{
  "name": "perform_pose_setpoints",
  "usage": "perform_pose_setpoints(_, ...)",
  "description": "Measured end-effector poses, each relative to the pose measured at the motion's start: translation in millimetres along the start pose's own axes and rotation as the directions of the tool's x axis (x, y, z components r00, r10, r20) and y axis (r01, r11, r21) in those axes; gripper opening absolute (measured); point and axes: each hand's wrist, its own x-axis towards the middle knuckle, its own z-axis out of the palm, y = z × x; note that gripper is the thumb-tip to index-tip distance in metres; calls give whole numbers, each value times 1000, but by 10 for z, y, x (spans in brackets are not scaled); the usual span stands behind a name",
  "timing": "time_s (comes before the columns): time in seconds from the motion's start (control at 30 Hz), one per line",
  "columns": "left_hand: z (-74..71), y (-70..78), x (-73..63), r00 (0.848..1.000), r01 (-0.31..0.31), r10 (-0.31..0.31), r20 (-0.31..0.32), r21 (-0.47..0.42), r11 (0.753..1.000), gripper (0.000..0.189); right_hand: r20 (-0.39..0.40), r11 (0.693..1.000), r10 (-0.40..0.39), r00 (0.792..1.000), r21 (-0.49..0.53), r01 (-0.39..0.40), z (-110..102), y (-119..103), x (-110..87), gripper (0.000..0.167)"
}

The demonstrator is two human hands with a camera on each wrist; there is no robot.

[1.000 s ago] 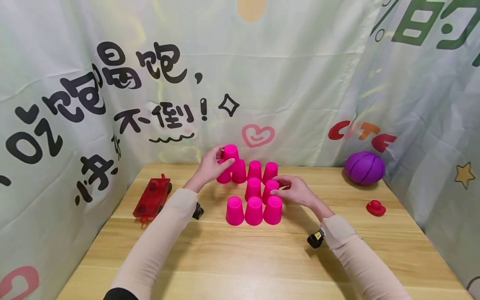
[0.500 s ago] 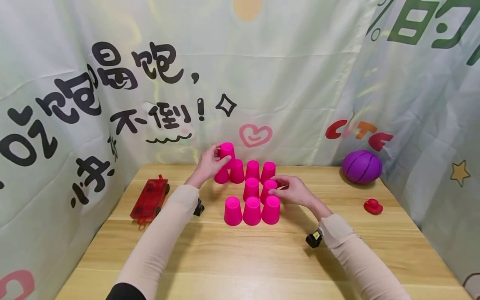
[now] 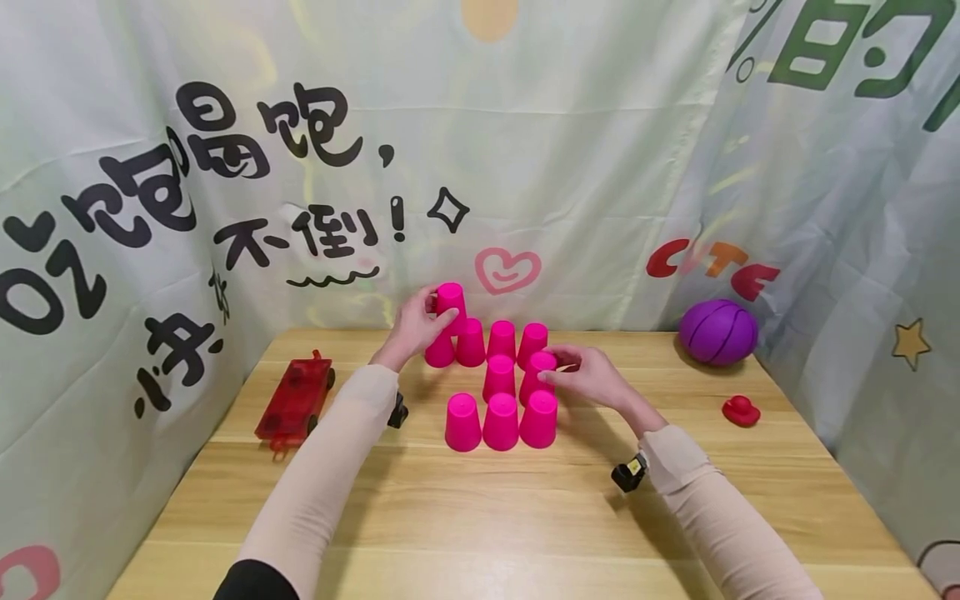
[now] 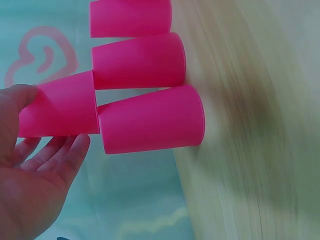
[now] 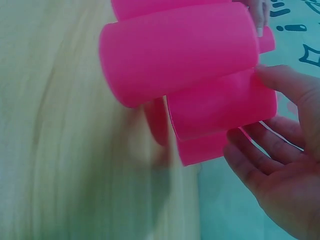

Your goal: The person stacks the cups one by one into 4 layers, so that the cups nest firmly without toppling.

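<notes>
My left hand (image 3: 411,329) holds a pink cup (image 3: 452,305), upside down, at the left end of the back row. In the left wrist view its rim meets the base of a standing cup (image 4: 152,122). Thumb and fingers of my right hand (image 3: 590,379) grip the right cup (image 3: 535,382) of the middle row. In the right wrist view that cup (image 5: 220,105) appears raised off the table, behind a front cup (image 5: 180,52). Beside it stands another middle cup (image 3: 498,379). Several upside-down cups form the back row (image 3: 502,342) and front row (image 3: 501,422).
A red toy cart (image 3: 296,402) lies on the left of the wooden table (image 3: 465,525). To the right are a purple ball (image 3: 718,332) and a small red hat (image 3: 741,411). A printed curtain (image 3: 585,167) hangs behind the table.
The cup in my left hand has shifted slightly left over the back row. My right hand has lifted its middle-row cup a little. The whole view has drifted slightly.
</notes>
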Motion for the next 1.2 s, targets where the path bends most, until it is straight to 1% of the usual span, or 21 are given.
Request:
perform_pose_setpoints(0.17,-10,0,-2,1000,12,-12,-5,-5,1000,56,-21,1000,9,1000,18,-8,-79,-73,12,55)
perform_pose_setpoints(0.47,-16,-6,-3,1000,28,-28,-3,11,1000,57,-60,999,-46,997,26,48,-193,-259,99,48)
perform_pose_setpoints(0.73,-36,-20,-6,1000,12,-13,2,19,1000,63,-104,998,-49,993,34,53,-241,-374,247,51)
perform_pose_setpoints(0.87,-76,-39,-40,1000,8,-8,9,18,1000,65,-116,999,-46,992,22,49,-244,-414,344,51)
perform_pose_setpoints(0.93,-95,-49,-66,1000,15,-15,11,12,1000,66,-115,999,-36,993,16,39,-243,-430,385,52)
perform_pose_setpoints(1.1,-116,-66,-164,999,31,-31,16,-22,999,67,-114,1000,-12,993,12,14,-224,-474,472,54)
perform_pose_setpoints(1.2,-120,-82,-244,1000,27,-26,17,-47,999,67,-115,1000,-16,993,14,17,-202,-488,528,53)
